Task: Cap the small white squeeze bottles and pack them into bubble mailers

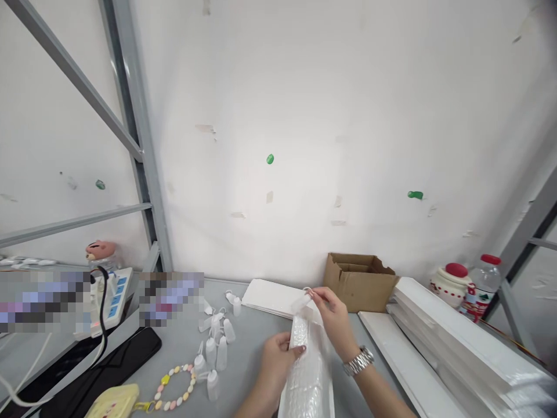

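Observation:
A white bubble-wrap pouch (308,377) lies lengthwise on the grey table (252,337) in front of me. My left hand (277,361) is closed on the pouch's left edge near its top. My right hand (334,318), with a metal watch on its wrist, pinches the pouch's clear top flap (303,302) and holds it up. Several small white squeeze bottles (215,345) lie scattered to the left of my hands.
A stack of flat white pouches (272,297) and an open cardboard box (359,281) sit behind my hands. Long white foam boards (452,342) lie to the right, by a red-lidded jar (452,284) and water bottle (483,284). On the left are a bead bracelet (176,389), a black phone (111,366) and a power strip (111,296).

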Demonstrator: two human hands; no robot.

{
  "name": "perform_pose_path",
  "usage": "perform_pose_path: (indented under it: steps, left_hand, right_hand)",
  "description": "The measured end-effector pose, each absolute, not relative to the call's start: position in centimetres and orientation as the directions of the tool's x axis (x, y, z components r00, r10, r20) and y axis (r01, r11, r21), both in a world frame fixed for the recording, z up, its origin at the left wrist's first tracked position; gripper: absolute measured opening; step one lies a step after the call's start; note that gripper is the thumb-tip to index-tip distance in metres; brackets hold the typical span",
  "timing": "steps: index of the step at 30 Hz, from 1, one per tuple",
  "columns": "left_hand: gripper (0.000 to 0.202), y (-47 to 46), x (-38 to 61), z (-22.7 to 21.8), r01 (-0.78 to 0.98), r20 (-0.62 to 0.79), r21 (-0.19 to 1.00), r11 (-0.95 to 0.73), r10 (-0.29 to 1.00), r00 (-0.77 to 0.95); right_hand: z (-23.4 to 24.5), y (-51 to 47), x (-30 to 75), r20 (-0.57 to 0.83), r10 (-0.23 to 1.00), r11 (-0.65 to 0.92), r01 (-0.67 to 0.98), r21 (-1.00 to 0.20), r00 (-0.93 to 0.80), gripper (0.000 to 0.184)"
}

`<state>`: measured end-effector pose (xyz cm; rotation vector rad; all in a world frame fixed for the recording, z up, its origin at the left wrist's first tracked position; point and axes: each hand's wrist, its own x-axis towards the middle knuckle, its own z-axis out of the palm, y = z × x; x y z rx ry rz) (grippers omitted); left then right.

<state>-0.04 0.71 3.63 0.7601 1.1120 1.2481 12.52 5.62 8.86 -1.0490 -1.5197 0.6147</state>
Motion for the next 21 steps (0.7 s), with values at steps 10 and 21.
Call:
perform_pose_path:
  steps: [10, 21]
  left_hand:
    - [0.041, 0.1, 0.4, 4.0, -0.250, -0.211, 0.939, 0.238, 0.969, 0.131]
    - [0.048, 0.2, 0.5, 4.0, -0.161, -0.172, 0.964, 0.211, 0.958, 0.228]
  right_hand:
    - [5.5, 4.3, 17.9, 0.322, 0.938, 0.292, 0.210, -0.933, 0.129, 0.029]
    - [3.6, 4.1, 16.5, 0.086, 0.996, 0.084, 0.201, -0.976, -0.002, 0.020]
